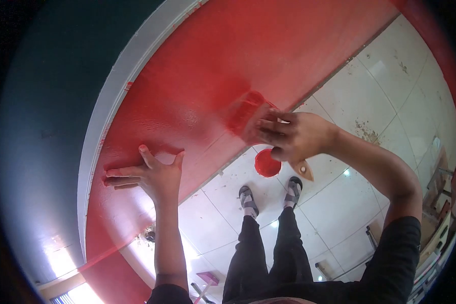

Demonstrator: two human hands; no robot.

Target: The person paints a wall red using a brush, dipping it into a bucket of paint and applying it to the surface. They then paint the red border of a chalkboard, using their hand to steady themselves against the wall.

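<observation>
Fingers spread, my left hand [152, 175] rests against the wet red wall [172, 111], with red paint on its fingertips. My right hand [294, 134] is wrapped round a paintbrush, whose wooden handle end [303, 170] sticks out below the palm. The brush head [248, 114] is red, blurred by motion, and lies at the wall surface near its lower edge. Below the right hand, a round container of red paint [268, 162] is on the tiled floor, in front of my feet.
A pale trim strip [104, 91] divides the red wall from a dark surface [45, 137] at the left. Stained white tiles [349, 96] cover the floor. Boards and frames [435, 228] stand at the right. A pink-headed tool [207, 278] lies at the bottom.
</observation>
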